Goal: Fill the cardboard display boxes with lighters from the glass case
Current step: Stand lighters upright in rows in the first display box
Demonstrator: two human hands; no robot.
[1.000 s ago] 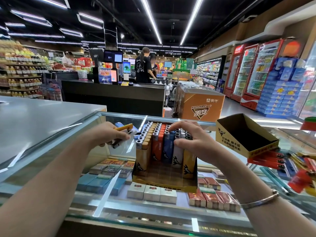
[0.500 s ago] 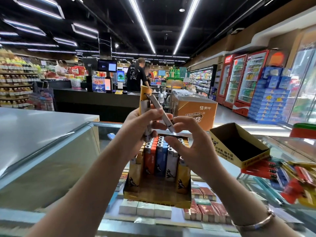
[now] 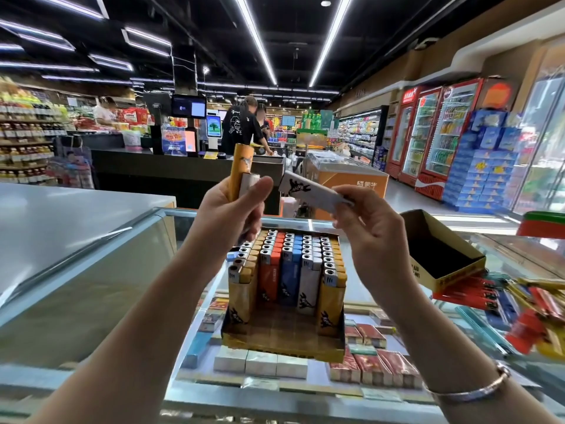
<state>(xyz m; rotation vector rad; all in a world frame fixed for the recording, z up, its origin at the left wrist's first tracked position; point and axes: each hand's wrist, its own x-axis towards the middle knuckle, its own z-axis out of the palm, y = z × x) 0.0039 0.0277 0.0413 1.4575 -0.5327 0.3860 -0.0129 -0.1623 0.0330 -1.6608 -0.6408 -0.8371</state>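
A cardboard display box (image 3: 282, 344) stands on the glass case (image 3: 397, 402), holding rows of yellow, red, blue and white lighters (image 3: 289, 264); its front part is bare. My left hand (image 3: 227, 214) is raised above the box and grips a yellow lighter (image 3: 240, 168) and a white one (image 3: 248, 186), both upright. My right hand (image 3: 370, 231) pinches a white lighter (image 3: 312, 193) with a black figure on it, tilted, just right of the left hand. An empty second display box (image 3: 440, 249) sits tilted at the right.
Loose red, yellow and blue lighters (image 3: 526, 310) lie in a heap on the glass at the right. Cigarette packs (image 3: 367, 368) show under the glass. A grey counter (image 3: 70, 215) lies to the left. People stand at the checkout (image 3: 183, 166) beyond.
Both hands rose from the display box to chest height. The right hand has drawn a white lighter away from the bundle in the left hand, which keeps two lighters.
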